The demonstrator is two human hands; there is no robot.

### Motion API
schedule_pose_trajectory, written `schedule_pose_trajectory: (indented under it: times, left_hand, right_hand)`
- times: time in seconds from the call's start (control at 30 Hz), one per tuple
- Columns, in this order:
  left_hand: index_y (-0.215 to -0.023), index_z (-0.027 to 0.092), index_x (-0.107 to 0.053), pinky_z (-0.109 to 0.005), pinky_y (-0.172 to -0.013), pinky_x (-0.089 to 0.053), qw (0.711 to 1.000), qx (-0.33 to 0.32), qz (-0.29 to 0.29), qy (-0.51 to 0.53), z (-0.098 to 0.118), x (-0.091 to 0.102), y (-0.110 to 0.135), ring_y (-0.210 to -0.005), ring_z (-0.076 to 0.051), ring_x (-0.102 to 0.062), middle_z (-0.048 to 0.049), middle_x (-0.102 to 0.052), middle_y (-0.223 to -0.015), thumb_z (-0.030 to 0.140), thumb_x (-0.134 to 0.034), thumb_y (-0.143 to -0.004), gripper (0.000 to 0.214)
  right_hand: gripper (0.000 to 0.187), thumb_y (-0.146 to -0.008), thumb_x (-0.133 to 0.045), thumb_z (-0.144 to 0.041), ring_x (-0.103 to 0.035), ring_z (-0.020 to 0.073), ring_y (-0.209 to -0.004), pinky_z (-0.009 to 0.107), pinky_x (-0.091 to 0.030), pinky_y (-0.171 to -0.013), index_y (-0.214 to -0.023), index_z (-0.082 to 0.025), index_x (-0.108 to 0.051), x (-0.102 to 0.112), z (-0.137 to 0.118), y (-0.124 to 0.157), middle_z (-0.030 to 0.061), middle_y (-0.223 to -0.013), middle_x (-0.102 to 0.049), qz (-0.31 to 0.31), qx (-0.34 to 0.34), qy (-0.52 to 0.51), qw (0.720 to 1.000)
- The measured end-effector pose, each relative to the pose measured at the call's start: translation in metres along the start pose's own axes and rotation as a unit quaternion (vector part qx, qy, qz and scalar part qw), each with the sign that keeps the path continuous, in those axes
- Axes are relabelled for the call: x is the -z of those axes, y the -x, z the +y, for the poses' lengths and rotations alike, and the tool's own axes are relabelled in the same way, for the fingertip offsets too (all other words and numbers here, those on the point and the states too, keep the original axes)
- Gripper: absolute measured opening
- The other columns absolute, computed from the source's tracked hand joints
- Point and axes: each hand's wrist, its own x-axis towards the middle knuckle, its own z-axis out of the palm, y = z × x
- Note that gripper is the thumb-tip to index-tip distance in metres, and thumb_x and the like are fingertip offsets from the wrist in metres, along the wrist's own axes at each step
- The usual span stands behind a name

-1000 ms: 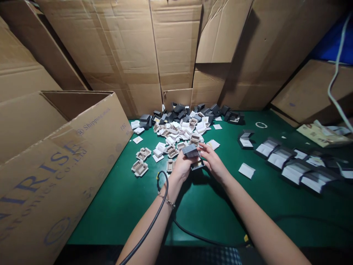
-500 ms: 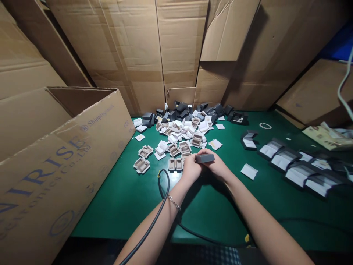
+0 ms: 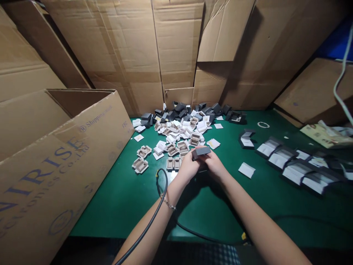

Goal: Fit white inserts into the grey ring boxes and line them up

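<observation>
Both my hands hold one small dark grey box [image 3: 202, 151] above the middle of the table. My left hand [image 3: 190, 166] grips its left side, and my right hand [image 3: 215, 165] closes on it from the right. The lid seems raised, with the inside hidden from me; part of the lower half shows dark between the hands. Just beyond lie grey-brown folded card inserts [image 3: 183, 146] and a heap of white card pieces [image 3: 176, 129]. Behind that heap are piled more dark boxes [image 3: 180, 110].
A big open carton [image 3: 82, 147] stands at the left. Opened dark boxes with white linings [image 3: 292, 171] sit in rows at the right, near a loose white card [image 3: 246, 170]. A black cable [image 3: 162, 198] crosses my left forearm. Cardboard sheets [image 3: 176, 44] wall the back.
The box has risen slightly and tilted in my hands, both of which still hold it. The whole view has shifted a little.
</observation>
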Motion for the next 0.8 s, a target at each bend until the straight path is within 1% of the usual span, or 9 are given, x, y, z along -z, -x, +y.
schedule_pose_trajectory:
  times: [0.1, 0.2, 0.3, 0.37, 0.43, 0.5, 0.63, 0.73, 0.8]
  left_hand:
    - [-0.106, 0.014, -0.063, -0.031, -0.088, -0.047, 0.999, -0.013, 0.021, -0.025, 0.002, 0.001, 0.000, -0.093, -0.020, -0.062, -0.0074, -0.069, -0.102, 0.003, -0.056, -0.064, 0.044]
    - [-0.102, 0.015, -0.062, -0.029, -0.085, -0.047, 1.000, 0.007, 0.013, -0.002, 0.000, 0.004, -0.002, -0.091, -0.018, -0.061, -0.0060, -0.068, -0.100, 0.000, -0.057, -0.060, 0.045]
    - [-0.093, 0.017, -0.060, -0.025, -0.072, -0.048, 0.990, 0.095, -0.038, 0.098, -0.004, 0.005, -0.002, -0.076, -0.013, -0.060, -0.0017, -0.066, -0.084, 0.001, -0.057, -0.058, 0.039]
    - [-0.088, 0.019, -0.059, -0.025, -0.068, -0.048, 0.974, 0.158, -0.073, 0.143, -0.004, 0.005, 0.001, -0.069, -0.012, -0.059, 0.0006, -0.063, -0.076, 0.004, -0.059, -0.058, 0.033]
    - [-0.085, 0.019, -0.057, -0.027, -0.065, -0.048, 0.965, 0.187, -0.090, 0.160, -0.003, 0.004, 0.003, -0.066, -0.012, -0.059, 0.0015, -0.062, -0.072, 0.005, -0.062, -0.058, 0.031]
    - [-0.081, 0.017, -0.057, -0.025, -0.062, -0.047, 0.967, 0.178, -0.085, 0.162, -0.005, 0.002, 0.004, -0.063, -0.012, -0.058, 0.0015, -0.061, -0.069, 0.004, -0.062, -0.055, 0.030]
    - [-0.067, 0.014, -0.056, -0.022, -0.055, -0.041, 0.983, 0.116, -0.067, 0.127, -0.014, 0.000, 0.001, -0.055, -0.009, -0.051, 0.0023, -0.057, -0.058, 0.000, -0.059, -0.051, 0.022]
    - [-0.062, 0.014, -0.058, -0.026, -0.062, -0.045, 0.986, 0.089, -0.081, 0.112, -0.019, 0.000, -0.001, -0.059, -0.013, -0.055, -0.0001, -0.058, -0.056, 0.004, -0.059, -0.053, 0.014]
    - [-0.067, 0.014, -0.061, -0.031, -0.070, -0.048, 0.988, 0.068, -0.087, 0.105, -0.017, -0.001, 0.000, -0.068, -0.017, -0.060, -0.0030, -0.063, -0.062, 0.007, -0.061, -0.056, 0.013]
  right_hand:
    - [0.032, -0.065, -0.066, -0.036, -0.062, 0.0215, -0.091, 0.037, -0.046, -0.088, -0.092, -0.021, -0.062, -0.002, 0.004, -0.002, 0.0039, -0.094, -0.069, 0.030, 0.023, 0.016, 0.999]
    - [0.031, -0.065, -0.064, -0.037, -0.062, 0.0218, -0.090, 0.036, -0.047, -0.086, -0.091, -0.020, -0.063, -0.003, 0.004, -0.002, 0.0042, -0.091, -0.070, 0.040, 0.022, 0.057, 0.997]
    - [0.029, -0.064, -0.061, -0.034, -0.062, 0.0212, -0.085, 0.036, -0.048, -0.083, -0.089, -0.019, -0.065, 0.000, 0.002, -0.003, 0.0027, -0.086, -0.070, 0.026, 0.001, 0.092, 0.995]
    - [0.028, -0.062, -0.058, -0.032, -0.062, 0.0210, -0.081, 0.036, -0.049, -0.081, -0.086, -0.019, -0.067, 0.002, 0.000, -0.004, 0.0018, -0.083, -0.071, 0.019, -0.031, 0.079, 0.996]
    - [0.028, -0.061, -0.057, -0.029, -0.063, 0.0212, -0.081, 0.035, -0.050, -0.079, -0.084, -0.019, -0.068, 0.004, -0.001, -0.005, 0.0015, -0.083, -0.071, 0.011, -0.062, 0.056, 0.996]
    - [0.027, -0.058, -0.058, -0.026, -0.063, 0.0216, -0.082, 0.035, -0.050, -0.080, -0.083, -0.020, -0.068, 0.004, 0.000, -0.006, 0.0015, -0.084, -0.072, 0.004, -0.070, 0.048, 0.996]
    - [0.026, -0.053, -0.060, -0.019, -0.063, 0.0212, -0.078, 0.036, -0.049, -0.081, -0.078, -0.019, -0.066, 0.003, 0.000, -0.006, 0.0016, -0.080, -0.072, -0.002, -0.061, 0.069, 0.996]
    - [0.023, -0.053, -0.065, -0.023, -0.062, 0.0194, -0.074, 0.035, -0.049, -0.080, -0.076, -0.018, -0.065, 0.004, -0.004, -0.004, 0.0007, -0.074, -0.070, -0.006, -0.043, 0.076, 0.996]
    - [0.022, -0.055, -0.068, -0.026, -0.062, 0.0188, -0.075, 0.035, -0.048, -0.081, -0.075, -0.018, -0.064, 0.005, -0.007, -0.002, 0.0009, -0.074, -0.069, -0.017, -0.027, 0.076, 0.997]
